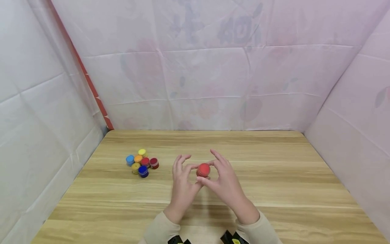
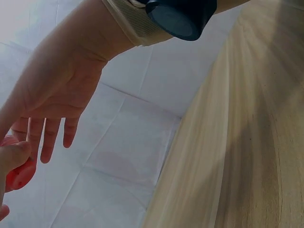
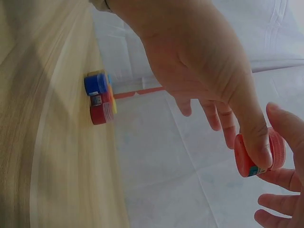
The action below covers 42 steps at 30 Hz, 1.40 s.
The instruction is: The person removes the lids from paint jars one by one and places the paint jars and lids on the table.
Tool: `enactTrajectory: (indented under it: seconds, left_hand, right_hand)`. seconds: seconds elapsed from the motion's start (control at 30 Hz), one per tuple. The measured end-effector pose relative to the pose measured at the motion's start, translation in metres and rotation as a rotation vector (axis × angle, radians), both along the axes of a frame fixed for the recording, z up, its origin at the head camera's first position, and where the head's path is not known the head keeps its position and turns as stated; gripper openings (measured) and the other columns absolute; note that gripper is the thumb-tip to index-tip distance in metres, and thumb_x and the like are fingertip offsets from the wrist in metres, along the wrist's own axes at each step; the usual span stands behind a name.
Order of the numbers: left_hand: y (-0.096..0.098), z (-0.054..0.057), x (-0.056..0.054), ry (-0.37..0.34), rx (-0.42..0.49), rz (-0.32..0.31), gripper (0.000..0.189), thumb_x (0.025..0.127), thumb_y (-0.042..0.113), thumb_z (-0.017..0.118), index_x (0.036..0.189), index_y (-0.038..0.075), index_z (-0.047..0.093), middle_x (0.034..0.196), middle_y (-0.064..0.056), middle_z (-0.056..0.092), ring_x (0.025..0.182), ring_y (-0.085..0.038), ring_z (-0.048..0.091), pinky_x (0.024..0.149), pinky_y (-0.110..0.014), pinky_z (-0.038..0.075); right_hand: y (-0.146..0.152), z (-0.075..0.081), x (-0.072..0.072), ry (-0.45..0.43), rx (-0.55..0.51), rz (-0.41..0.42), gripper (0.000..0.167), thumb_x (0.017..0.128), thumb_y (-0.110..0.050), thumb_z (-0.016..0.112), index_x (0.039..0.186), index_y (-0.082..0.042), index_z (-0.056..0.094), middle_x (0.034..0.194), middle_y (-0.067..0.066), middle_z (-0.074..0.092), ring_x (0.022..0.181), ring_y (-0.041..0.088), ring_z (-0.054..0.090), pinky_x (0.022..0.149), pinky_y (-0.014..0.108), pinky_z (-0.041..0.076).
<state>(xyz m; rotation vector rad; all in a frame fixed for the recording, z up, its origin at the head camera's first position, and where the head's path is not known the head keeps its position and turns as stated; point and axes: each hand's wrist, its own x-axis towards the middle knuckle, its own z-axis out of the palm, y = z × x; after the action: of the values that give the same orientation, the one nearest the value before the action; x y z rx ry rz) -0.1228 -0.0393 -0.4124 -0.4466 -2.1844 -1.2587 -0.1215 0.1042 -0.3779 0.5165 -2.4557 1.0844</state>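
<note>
A small round red jar [image 1: 203, 170] is held above the table between both hands. My left hand [image 1: 183, 185] pinches it from the left with thumb and index finger. From the right, my right hand [image 1: 226, 184] pinches it too. In the right wrist view the red jar [image 3: 243, 156] lies tilted on its side, its ribbed lid toward the left hand [image 3: 289, 175] and the right thumb pressed on its wall. Only part of the red jar [image 2: 21, 176] shows at the edge of the left wrist view, behind a thumb.
Several small paint jars stand grouped on the wooden table [image 1: 274, 169] at the left, among them a yellow jar [image 1: 142, 153], a light blue jar [image 1: 130, 160], a dark blue jar [image 1: 143, 171] and a dark red jar [image 1: 154, 163]. White cloth walls [image 1: 198, 78] enclose the table's back and sides.
</note>
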Motion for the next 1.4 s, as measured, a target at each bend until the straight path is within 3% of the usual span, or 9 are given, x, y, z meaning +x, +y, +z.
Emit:
enactTrajectory:
  seconds: [0.17,0.43,0.87,1.13,1.27,1.4]
  left_hand:
    - [0.0002,0.0006,0.0017,0.011,-0.004,0.008,0.032,0.066,0.024,0.085,0.090,0.010,0.069,0.133,-0.010,0.044,0.133,-0.035,0.021,0.097,-0.065,0.025]
    - [-0.0004,0.0001,0.0037,0.000,0.009,0.002,0.030,0.068,0.026,0.084,0.090,0.011,0.071,0.136,-0.007,0.042,0.135,-0.033,0.017,0.097,-0.066,0.023]
    - [-0.0002,-0.0014,0.0019,-0.009,0.014,-0.034,0.032,0.067,0.024,0.085,0.094,0.013,0.073,0.136,-0.006,0.043,0.134,-0.032,0.019,0.097,-0.066,0.024]
    - [-0.0015,0.0008,0.0019,-0.029,0.023,-0.062,0.032,0.069,0.024,0.083,0.096,0.012,0.073,0.136,-0.006,0.042,0.135,-0.033,0.016,0.098,-0.066,0.021]
    - [-0.0021,0.0028,0.0017,-0.022,0.009,-0.057,0.032,0.070,0.026,0.082,0.096,0.009,0.072,0.136,-0.009,0.042,0.135,-0.034,0.017,0.098,-0.066,0.022]
    - [-0.0018,0.0036,0.0020,-0.004,-0.009,-0.050,0.032,0.069,0.025,0.083,0.095,0.008,0.073,0.134,-0.013,0.044,0.134,-0.035,0.018,0.098,-0.065,0.023]
  right_hand:
    - [0.0005,0.0013,0.0006,0.013,-0.002,-0.024,0.035,0.069,-0.027,0.083,0.089,-0.010,0.061,0.140,0.013,0.043,0.123,0.039,0.042,0.090,0.058,0.040]
    - [-0.0003,0.0030,0.0015,0.015,-0.034,0.004,0.028,0.070,-0.021,0.082,0.085,-0.007,0.063,0.138,0.013,0.046,0.123,0.037,0.043,0.093,0.059,0.037]
    - [0.0007,0.0023,0.0017,-0.003,-0.025,0.064,0.023,0.074,-0.012,0.075,0.094,-0.006,0.065,0.138,0.011,0.045,0.127,0.032,0.040,0.093,0.057,0.039]
    - [0.0022,0.0055,0.0036,-0.027,0.002,0.116,0.035,0.078,-0.012,0.071,0.111,-0.004,0.063,0.141,0.007,0.042,0.130,0.031,0.036,0.094,0.056,0.038]
    - [0.0031,0.0066,0.0034,-0.017,0.003,0.090,0.046,0.077,-0.020,0.077,0.117,-0.004,0.060,0.142,0.011,0.040,0.128,0.035,0.036,0.093,0.057,0.038]
    - [0.0038,0.0067,0.0025,-0.001,-0.006,0.040,0.039,0.072,-0.021,0.081,0.104,-0.007,0.063,0.141,0.015,0.040,0.125,0.039,0.039,0.092,0.058,0.038]
